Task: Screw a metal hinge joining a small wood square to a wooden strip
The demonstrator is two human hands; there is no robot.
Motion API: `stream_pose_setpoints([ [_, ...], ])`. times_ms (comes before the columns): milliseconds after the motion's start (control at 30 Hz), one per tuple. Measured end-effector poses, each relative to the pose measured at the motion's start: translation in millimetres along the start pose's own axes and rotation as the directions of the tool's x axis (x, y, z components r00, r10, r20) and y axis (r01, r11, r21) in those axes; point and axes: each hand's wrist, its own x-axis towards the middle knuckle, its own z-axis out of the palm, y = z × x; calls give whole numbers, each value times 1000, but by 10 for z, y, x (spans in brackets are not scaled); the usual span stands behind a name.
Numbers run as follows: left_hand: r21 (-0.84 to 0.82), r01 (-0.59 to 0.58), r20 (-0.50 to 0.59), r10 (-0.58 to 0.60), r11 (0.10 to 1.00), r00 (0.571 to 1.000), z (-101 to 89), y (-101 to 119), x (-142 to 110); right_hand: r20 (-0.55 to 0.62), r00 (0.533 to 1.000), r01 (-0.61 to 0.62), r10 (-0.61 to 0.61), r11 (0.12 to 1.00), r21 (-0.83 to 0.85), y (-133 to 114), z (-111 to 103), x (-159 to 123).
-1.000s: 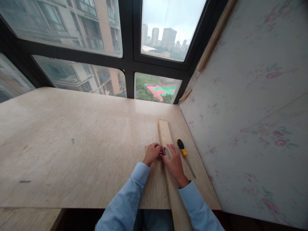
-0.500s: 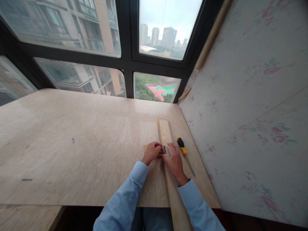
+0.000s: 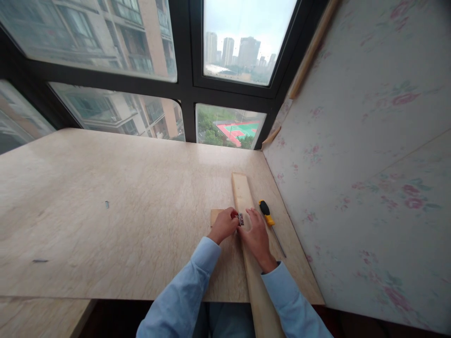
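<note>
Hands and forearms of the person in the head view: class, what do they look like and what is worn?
Plain light-blue long sleeves cover both forearms, ending in cuffs. The left hand and right hand are ungloved, and no watch shows.

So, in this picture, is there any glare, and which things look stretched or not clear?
Head view: daylight from the window puts pale glare on the far worktop; toward the edges, the wallpaper looks stretched and soft; the metal piece is too small for fine detail.

Both hands (image 3: 240, 227) close together, fingers bent (sleeves light-blue)
</note>
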Motion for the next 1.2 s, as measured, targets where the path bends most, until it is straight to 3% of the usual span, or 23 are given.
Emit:
stream_pose_setpoints([
  [433, 28, -13, 44, 12, 1000, 999, -34, 26, 12, 46, 997, 62, -54, 978, -199, 28, 30, -44],
  [733, -289, 77, -18, -86, 954, 996, -126, -113, -150, 158, 984, 121, -80, 954, -275, 103, -9, -98],
  [967, -209, 24, -244, -76, 978, 967, -537, -440, -433, 175, 942, 330, -287, 887, -324, 146, -102, 22],
  [1200, -108, 91, -496, -133, 990, 858, -1251, -875, -800, 311, 878, 469, -365, 786, -402, 154, -169, 209],
])
